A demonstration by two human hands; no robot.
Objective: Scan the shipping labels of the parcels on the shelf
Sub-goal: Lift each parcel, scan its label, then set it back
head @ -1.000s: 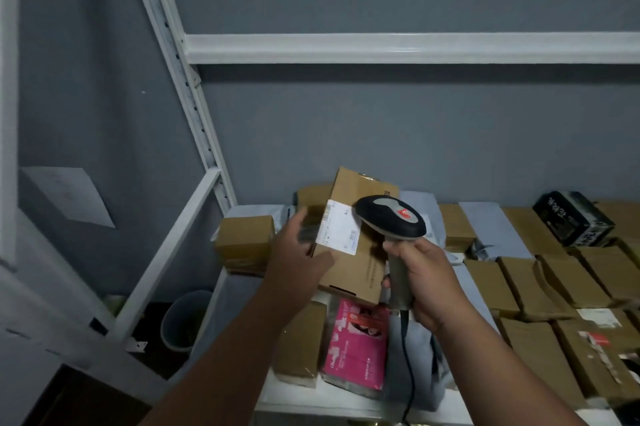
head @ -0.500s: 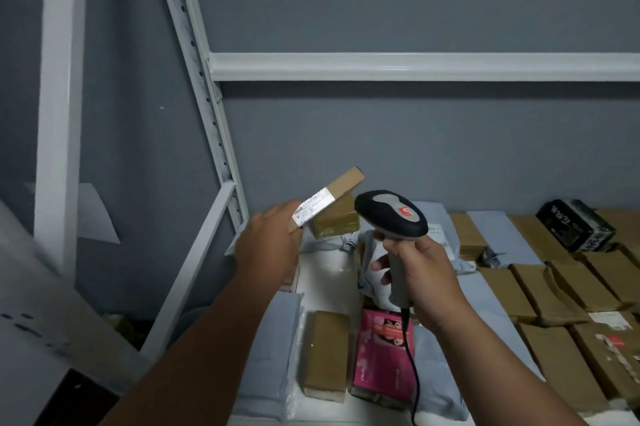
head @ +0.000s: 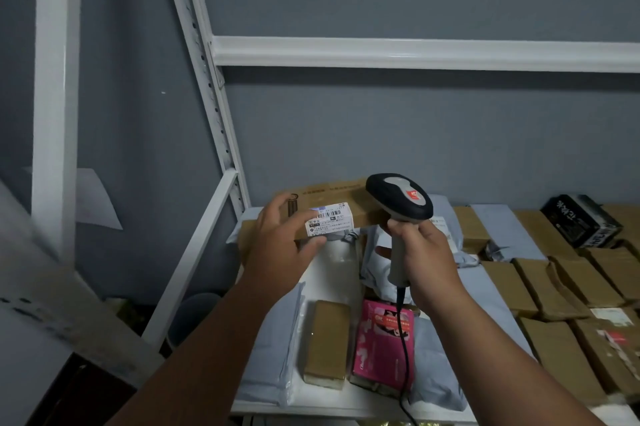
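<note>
While the left hand is holding the cardboard parcel tilted above the back-left of the shelf, thumb just under its shipping label, the right hand is gripping the scanner beside it. That thumb could be creeping over the barcode, or the tilt spoiling the read.

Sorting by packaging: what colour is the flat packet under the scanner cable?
Pink flat packet, clearest in the head view.

Left hand turned box, label now faces scanner.
</note>
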